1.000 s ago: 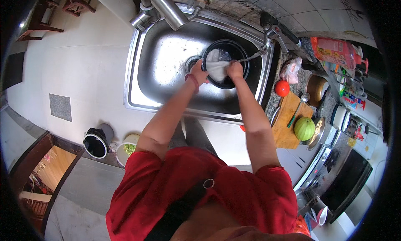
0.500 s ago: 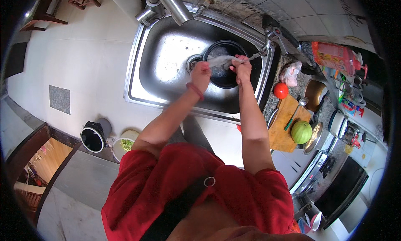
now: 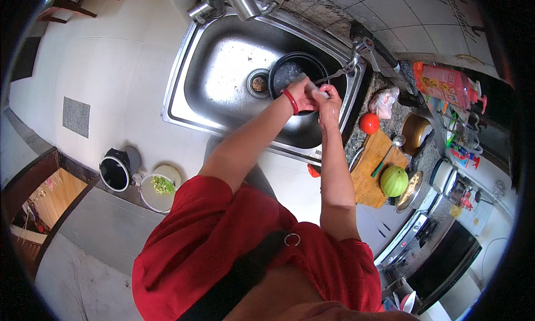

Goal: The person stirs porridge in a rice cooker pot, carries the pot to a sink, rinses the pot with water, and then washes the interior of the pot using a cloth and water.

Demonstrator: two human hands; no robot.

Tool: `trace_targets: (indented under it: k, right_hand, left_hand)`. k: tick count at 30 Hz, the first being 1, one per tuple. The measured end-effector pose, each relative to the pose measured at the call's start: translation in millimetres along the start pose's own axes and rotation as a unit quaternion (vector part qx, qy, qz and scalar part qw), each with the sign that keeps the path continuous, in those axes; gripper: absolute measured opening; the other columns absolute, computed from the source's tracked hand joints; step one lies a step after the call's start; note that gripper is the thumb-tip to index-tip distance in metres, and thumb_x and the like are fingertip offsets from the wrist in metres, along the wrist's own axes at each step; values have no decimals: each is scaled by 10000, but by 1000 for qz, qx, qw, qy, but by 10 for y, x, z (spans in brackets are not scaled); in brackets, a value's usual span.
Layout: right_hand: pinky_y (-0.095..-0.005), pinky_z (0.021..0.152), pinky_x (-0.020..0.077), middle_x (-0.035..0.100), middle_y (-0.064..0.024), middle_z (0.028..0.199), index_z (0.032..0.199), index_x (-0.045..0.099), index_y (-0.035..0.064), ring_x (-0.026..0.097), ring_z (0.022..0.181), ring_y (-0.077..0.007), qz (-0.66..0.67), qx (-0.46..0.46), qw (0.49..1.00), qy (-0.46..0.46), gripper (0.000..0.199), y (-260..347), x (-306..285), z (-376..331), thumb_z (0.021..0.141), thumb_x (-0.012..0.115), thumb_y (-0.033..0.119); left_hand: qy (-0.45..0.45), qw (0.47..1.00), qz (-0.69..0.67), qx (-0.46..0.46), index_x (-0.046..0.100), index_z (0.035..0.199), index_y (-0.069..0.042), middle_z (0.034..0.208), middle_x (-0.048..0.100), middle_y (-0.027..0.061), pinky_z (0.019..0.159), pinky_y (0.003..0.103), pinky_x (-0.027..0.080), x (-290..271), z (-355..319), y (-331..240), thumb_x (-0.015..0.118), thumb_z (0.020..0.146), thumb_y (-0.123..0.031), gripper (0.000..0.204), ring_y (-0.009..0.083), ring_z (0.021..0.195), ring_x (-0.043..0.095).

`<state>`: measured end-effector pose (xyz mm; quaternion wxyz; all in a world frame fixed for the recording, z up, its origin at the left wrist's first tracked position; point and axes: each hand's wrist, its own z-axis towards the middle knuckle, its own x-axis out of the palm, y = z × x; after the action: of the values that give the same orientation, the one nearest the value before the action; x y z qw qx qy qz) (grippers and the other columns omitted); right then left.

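Both my hands are together over a round black basin point(image 3: 272, 79) in the steel sink point(image 3: 214, 79). Between them is a long, pale, limp strip point(image 3: 319, 94), whitish and wet-looking; its exact kind cannot be made out. My left hand point(image 3: 301, 96), with a red band at the wrist, is closed around its left part. The fingers of my right hand point(image 3: 330, 103) are closed on the other end, close beside the left. A thin stream of water point(image 3: 335, 75) runs from the small tap point(image 3: 360, 58) toward my hands. Cloudy water shows in the basin.
A larger faucet point(image 3: 239, 2) overhangs the sink's far edge. Right of the sink are a tomato point(image 3: 369, 123), a plastic bag point(image 3: 384, 103), and a cutting board point(image 3: 370, 179) with a spoon and green round squash point(image 3: 394, 181). Two buckets point(image 3: 115, 173) stand on the floor at left.
My hands have come together; the strip, stretched between them before, is now bunched. My left hand has moved right over the basin, uncovering the sink drain.
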<state>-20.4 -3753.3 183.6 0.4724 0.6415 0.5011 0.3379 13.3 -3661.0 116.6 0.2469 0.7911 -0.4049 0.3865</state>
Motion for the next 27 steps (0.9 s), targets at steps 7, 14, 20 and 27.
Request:
trace_targets:
  k: [7, 14, 20, 27]
  right_hand:
    - [-189, 678, 344, 505, 31, 779, 674, 510, 56, 440, 722, -61, -179, -110, 967, 147, 128, 140, -85, -266, 670, 628, 8]
    - [-205, 600, 377, 518, 14, 779, 839, 534, 82, 465, 672, -80, -66, 8, 994, 85, 146, 130, -344, 145, 717, 614, 64]
    - [-284, 776, 423, 524, -73, 961, 1056, 482, 54, 519, 886, -169, 228, 153, 944, 184, 302, 57, -35, 9, 835, 493, 261]
    - [-196, 526, 382, 499, 32, 703, 824, 525, 65, 454, 609, -56, -23, 74, 977, 200, 140, -29, -124, 252, 804, 569, 196]
  left_hand:
    - [-68, 995, -25, 64, 452, 944, -46, 808, 545, 125, 679, 420, 465, -11, 207, -35, 499, 830, -271, 256, 270, 720, 557]
    - [87, 983, 127, -99, 533, 934, -206, 873, 579, 13, 612, 350, 468, -53, -136, -9, 514, 774, -478, 316, 173, 785, 570]
    - [210, 975, -46, -52, 529, 968, -187, 868, 595, 47, 590, 384, 478, 40, -373, 230, 448, 811, -473, 336, 256, 738, 592]
    - [233, 962, 122, -71, 524, 956, -71, 822, 588, 133, 508, 236, 446, 93, -555, 219, 535, 784, -405, 376, 215, 672, 577]
